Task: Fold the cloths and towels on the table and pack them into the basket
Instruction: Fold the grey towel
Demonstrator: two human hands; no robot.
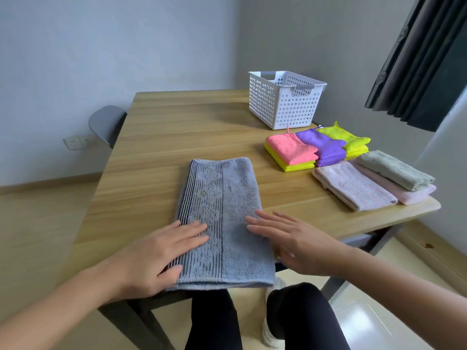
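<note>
Head view, and front and centre is the blue-grey towel (219,198), folded into a long, narrow rectangle at the near edge of the table (164,147), its short end right at the lip. It is thick terry, with a band of dark ribbed stripes down its left side, a woven raised pattern beside that, and plain pile on the right.

Left hand (156,253) lies flat on the striped left edge, fingers straight and close together, thumb down by the near corner. Right hand (295,243) is at the towel's right edge, fingers straight and a little apart, tips over the pile. Its lower part is blurred, so whether it presses the cloth I cannot tell.

Out to the right sit folded microfibre squares: a pink cloth (290,147) on a yellow cloth (290,166), a purple stack (326,147) and a lime stack (348,141), touching side by side. Nearer the table's right edge lies a pale pink towel (353,185), and beside it a grey-green towel (394,170) atop another pink towel (409,195).

Behind them, at the far right corner, stands the basket (262,102): white plastic, rectangular, walls full of round holes, grey handle slots. The table is light wood grain. A grey chair (106,122) stands at the far left, and a dark curtain (417,59) hangs at the upper right.
</note>
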